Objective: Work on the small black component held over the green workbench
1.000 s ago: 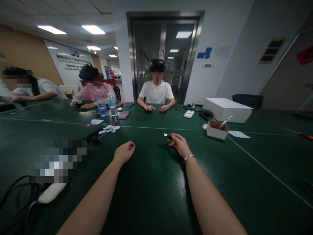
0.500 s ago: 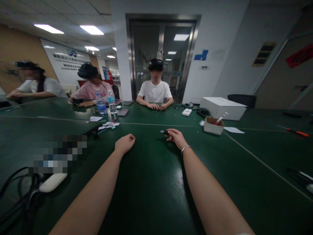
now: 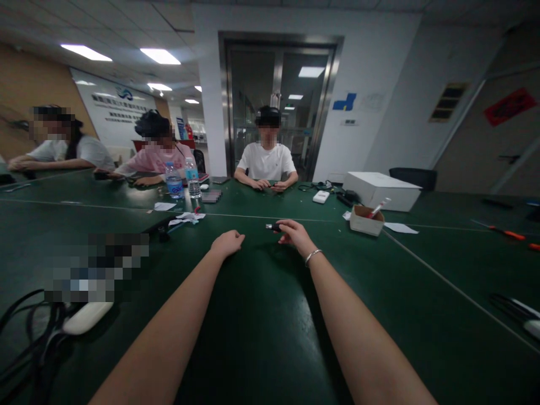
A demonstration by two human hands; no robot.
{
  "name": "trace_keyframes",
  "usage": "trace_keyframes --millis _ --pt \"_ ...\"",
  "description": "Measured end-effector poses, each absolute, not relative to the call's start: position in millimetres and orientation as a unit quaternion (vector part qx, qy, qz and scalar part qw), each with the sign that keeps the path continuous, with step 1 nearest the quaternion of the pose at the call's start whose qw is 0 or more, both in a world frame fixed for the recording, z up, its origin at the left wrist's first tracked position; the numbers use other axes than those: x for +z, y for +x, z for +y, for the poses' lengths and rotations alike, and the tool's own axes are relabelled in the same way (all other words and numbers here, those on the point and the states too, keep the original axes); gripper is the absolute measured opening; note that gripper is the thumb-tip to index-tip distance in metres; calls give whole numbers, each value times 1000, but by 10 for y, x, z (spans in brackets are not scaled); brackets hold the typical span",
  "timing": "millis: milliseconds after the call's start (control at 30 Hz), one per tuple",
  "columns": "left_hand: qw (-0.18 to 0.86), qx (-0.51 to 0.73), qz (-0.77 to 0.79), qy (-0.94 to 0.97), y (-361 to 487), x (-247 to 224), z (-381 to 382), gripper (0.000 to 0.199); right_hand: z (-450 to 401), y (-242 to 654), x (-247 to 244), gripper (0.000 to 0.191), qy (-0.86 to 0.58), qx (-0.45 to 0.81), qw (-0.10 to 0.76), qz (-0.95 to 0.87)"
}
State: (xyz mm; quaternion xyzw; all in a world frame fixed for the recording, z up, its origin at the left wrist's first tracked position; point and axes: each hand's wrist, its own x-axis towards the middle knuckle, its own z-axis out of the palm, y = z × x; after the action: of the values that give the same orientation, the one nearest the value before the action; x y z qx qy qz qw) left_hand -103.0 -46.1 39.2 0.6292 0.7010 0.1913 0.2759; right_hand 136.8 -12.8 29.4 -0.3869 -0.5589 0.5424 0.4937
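Note:
Between the fingertips of my right hand (image 3: 293,235) is a small black plug with a silver metal tip (image 3: 273,227), which looks like a USB connector. It is held level above the green table (image 3: 261,315), its metal end pointing left. My left hand (image 3: 228,243) is a short way to the left, its fingers curled and pressed together near the table top. Whether anything small is inside those fingers is hidden from me. The two hands are apart, and the plug's tip faces the left hand.
Two water bottles (image 3: 193,179) stand beyond paper scraps (image 3: 188,217) on the left. Black cables (image 3: 34,332) lie near left. A small cardboard box (image 3: 366,221) holding a red-and-white tube and a white box (image 3: 382,190) stand right. Several people sit around, one person (image 3: 266,163) opposite.
My left hand has moved right, and my right hand with the plug has moved slightly left, narrowing the gap. The view has shifted a little.

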Motion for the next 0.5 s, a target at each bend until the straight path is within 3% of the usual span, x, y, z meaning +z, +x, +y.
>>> trace_keyframes --millis 100,333,500 --pt "427 261 655 565 -821 437 -280 49 -165 1282 328 17 -381 546 478 -572" --pt "433 414 576 556 -434 251 -135 44 -198 1275 251 17 -424 529 456 -577" --pt "416 434 538 591 -393 76 -129 33 -181 1268 206 17 -443 508 436 -596"
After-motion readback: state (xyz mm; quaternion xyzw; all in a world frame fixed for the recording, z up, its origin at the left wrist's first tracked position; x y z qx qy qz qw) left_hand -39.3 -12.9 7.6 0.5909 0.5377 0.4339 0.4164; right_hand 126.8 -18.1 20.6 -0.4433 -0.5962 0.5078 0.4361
